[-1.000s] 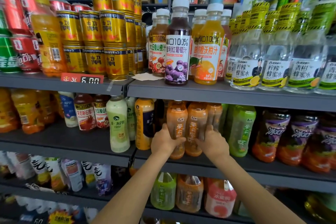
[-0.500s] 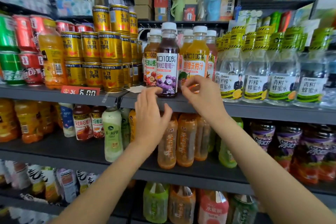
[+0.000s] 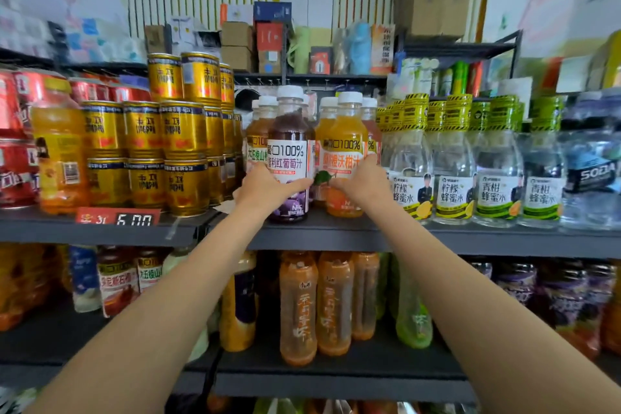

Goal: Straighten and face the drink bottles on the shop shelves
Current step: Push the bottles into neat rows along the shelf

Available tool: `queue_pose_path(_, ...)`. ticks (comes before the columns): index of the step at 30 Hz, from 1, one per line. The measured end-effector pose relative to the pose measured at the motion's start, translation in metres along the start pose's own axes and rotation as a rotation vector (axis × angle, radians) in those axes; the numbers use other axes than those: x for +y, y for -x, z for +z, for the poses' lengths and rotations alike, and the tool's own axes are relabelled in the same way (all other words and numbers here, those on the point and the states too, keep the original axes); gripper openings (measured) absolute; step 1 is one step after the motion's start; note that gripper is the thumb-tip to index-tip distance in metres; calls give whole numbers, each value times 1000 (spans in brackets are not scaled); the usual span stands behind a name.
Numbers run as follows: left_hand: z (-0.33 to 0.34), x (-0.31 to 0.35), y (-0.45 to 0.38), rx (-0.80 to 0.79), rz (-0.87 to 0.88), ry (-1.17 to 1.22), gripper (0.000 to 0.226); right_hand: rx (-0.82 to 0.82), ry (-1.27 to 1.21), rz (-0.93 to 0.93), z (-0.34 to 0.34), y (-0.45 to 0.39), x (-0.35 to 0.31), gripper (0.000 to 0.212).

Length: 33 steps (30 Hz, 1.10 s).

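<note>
Hands, left [image 3: 265,185] gripping grape bottle [image 3: 289,158], right [image 3: 361,181] gripping orange bottle [image 3: 346,148], on grey shelf [image 3: 470,239].

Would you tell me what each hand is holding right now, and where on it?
The left hand grips the purple grape juice bottle at its label; the right hand grips the orange juice bottle likewise.

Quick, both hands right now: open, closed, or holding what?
Left hand: grips the purple grape juice bottle.
Right hand: grips the orange juice bottle.

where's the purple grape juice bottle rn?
Head view, centre: the grape juice bottle stands on the upper shelf, gripped by the left hand, left of the orange juice bottle.
</note>
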<state>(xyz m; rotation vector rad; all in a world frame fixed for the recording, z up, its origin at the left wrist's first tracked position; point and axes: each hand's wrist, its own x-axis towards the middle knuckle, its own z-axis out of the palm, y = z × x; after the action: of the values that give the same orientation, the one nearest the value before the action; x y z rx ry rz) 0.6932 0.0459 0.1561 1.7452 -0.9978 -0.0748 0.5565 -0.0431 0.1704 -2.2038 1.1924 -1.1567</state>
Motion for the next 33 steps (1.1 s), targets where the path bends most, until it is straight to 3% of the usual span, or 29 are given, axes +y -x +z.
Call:
queue_pose_path(3, -20, -17, -7, 45, 4, -58, 59, 41, 8, 27, 6, 2, -7, 70)
queue_pose_path(6, -41, -27, -14, 33, 5, -90, 90, 211, 123, 45, 22, 11, -21, 72)
queue_pose_path(9, -53, -28, -14, -54, 35, -72, 67, 360, 174, -2, 33, 23, -34, 81)
queue_pose_path(12, -54, -34, -17, -76, 80, -72, 68, 532, 167, -201, 39, 28, -42, 70)
queue_pose_path(13, -54, -36, -18, -86, 89, -64, 69, 519, 141, -284, 41, 27, -46, 60)
queue_pose_path(15, -55, -40, -23, -108, 102, -44, 70, 340, 110, -297, 48, 22, -56, 47)
queue_pose_path(18, -57, -44, -26, -132, 137, -16, 67, 155, 16, -137, 59, 13, -65, 66)
queue_pose_path(22, -58, -48, -29, -140, 130, -9, 61, 167, 137, -27, 72, 2, -69, 73)
queue_pose_path(26, -58, -49, -33, -154, 127, 12, 64, 198, 254, 9, 78, -11, -72, 59)
queue_pose_path(30, -59, -49, -30, -146, 113, 77, 63, 234, 248, 8, 81, -15, -72, 51)
queue_pose_path(33, -60, -47, -30, -168, 120, 106, 58, 185, 183, -13, 81, -17, -68, 57)
